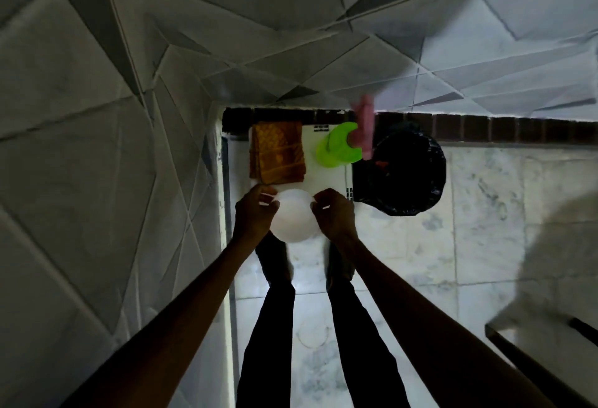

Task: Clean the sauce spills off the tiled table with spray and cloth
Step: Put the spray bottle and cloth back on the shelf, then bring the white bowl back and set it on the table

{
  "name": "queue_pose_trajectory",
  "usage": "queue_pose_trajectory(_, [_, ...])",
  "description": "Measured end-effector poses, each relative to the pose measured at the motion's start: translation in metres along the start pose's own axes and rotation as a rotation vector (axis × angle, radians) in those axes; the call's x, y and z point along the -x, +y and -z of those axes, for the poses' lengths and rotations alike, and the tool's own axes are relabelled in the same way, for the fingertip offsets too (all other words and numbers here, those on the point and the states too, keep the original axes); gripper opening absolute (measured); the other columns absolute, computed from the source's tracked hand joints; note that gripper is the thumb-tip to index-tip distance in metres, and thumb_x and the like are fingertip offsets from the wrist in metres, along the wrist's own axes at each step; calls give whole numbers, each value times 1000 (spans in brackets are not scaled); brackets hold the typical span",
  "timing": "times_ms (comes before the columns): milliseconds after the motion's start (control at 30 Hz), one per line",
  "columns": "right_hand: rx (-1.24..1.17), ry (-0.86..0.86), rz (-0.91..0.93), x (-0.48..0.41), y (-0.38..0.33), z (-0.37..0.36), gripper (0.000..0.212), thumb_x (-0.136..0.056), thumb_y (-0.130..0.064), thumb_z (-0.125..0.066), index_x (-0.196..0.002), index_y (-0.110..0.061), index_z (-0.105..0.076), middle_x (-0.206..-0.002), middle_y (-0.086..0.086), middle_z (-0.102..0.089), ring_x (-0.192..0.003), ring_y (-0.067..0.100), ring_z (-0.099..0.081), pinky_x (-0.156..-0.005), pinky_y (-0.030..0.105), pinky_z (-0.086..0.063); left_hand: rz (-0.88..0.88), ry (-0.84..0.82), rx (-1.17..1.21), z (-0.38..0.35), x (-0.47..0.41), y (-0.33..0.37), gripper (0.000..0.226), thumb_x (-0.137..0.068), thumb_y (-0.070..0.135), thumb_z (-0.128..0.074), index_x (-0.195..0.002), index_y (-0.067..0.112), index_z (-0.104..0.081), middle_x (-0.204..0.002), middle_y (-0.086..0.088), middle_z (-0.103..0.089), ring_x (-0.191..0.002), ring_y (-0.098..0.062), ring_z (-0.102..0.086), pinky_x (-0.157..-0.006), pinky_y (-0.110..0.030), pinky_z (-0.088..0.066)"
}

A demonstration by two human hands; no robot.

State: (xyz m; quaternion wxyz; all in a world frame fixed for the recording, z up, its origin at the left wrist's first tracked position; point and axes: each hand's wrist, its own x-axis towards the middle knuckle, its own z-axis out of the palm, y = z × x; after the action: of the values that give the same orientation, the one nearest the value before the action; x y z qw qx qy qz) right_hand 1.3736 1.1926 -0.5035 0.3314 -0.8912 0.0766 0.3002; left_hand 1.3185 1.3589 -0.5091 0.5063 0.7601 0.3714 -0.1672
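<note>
Head view, looking straight down. Left hand (255, 213) and right hand (335, 213) each curl fingers round opposite rims of a white bowl (293, 216), held over the near edge of the small tiled table (326, 177).

From the bowl:
- folded orange cloth (277, 156) at 12 o'clock, lying flat on the table, just beyond the left fingertips.
- green spray bottle (338, 145) at 1 o'clock, its pink top (365, 129) blurred, standing near the table's far right corner.
- black-lined bin (404, 174) at 2 o'clock, tight against the table's right edge.

Edges: patterned wall tiles (81, 116) close the left and far sides, so the table sits in a corner. Marble floor (485, 213) lies open at 3 to 4 o'clock. Counter corner (534, 343) juts in at 4 o'clock.
</note>
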Motion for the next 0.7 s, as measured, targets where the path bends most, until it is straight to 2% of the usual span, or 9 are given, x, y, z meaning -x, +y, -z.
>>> queue_pose_trajectory(133, [-167, 18, -71, 69, -24, 74, 11, -88, -21, -76, -96, -13, -73, -91, 2, -74, -75, 16, -71, -75, 34, -59, -63, -7, 31, 25, 70, 67, 10, -85, 11, -73, -94, 12, -68, -93, 3, -68, -90, -14, -61, -82, -27, -47])
queue_pose_trajectory(233, [-285, 53, -121, 133, -41, 140, 11, -86, -19, -79, -92, -12, -73, -83, -1, -71, -54, -6, -61, -57, 11, -50, -111, -91, 51, 41, 127, 120, 10, -84, 14, -75, -85, 20, -68, -87, 8, -69, -81, -9, -63, -75, -29, -50])
queue_pose_trajectory(300, [-375, 124, -155, 180, -49, 186, 10, -84, -19, -81, -89, -13, -75, -82, 1, -73, -54, -9, -62, -61, 8, -50, -149, -164, 34, 51, 166, 160, 16, -83, 19, -77, -78, 29, -67, -86, 12, -70, -84, -11, -66, -75, -37, -56])
queue_pose_trajectory(333, [-411, 154, -159, 201, -53, 202, 8, -83, -22, -82, -85, -18, -75, -82, -1, -75, -61, -8, -65, -69, 14, -55, -147, -204, 47, 56, 181, 173, 15, -82, 20, -78, -77, 30, -68, -86, 11, -70, -87, -13, -67, -76, -40, -58])
queue_pose_trajectory(400, [-509, 247, -182, 257, -53, 248, 9, -79, -32, -83, -80, -33, -74, -81, -7, -76, -75, 8, -74, -80, 36, -61, -168, -322, 66, 58, 226, 217, 12, -82, 21, -79, -76, 29, -72, -87, 8, -72, -89, -18, -68, -76, -42, -60])
queue_pose_trajectory(467, [-626, 312, -205, 302, -53, 275, 9, -81, -30, -83, -86, -28, -75, -83, -6, -76, -75, 21, -75, -78, 45, -62, -200, -413, 106, 60, 258, 247, 6, -77, 29, -80, -74, 32, -76, -83, 7, -74, -87, -20, -69, -75, -40, -60])
queue_pose_trajectory(567, [-835, 434, -248, 373, -44, 309, 15, -84, -16, -80, -95, -6, -75, -89, 6, -74, -75, 22, -74, -70, 38, -63, -289, -533, 112, 55, 315, 285, 20, -64, 49, -77, -78, 35, -78, -86, 4, -77, -86, -21, -73, -78, -37, -59])
queue_pose_trajectory(633, [-922, 521, -247, 424, -30, 327, 10, -85, -12, -79, -92, -5, -76, -91, 10, -75, -76, 18, -74, -68, 34, -61, -376, -615, 86, 43, 361, 304, 12, -73, 41, -78, -81, 33, -79, -89, 1, -77, -87, -19, -73, -79, -36, -59])
queue_pose_trajectory(700, [-990, 604, -258, 473, -8, 340, 6, -85, -12, -78, -89, -7, -76, -91, 11, -75, -77, 18, -74, -67, 32, -61, -440, -709, 97, 24, 409, 312, 6, -86, 20, -74, -87, 24, -79, -93, -4, -77, -87, -16, -72, -77, -32, -57])
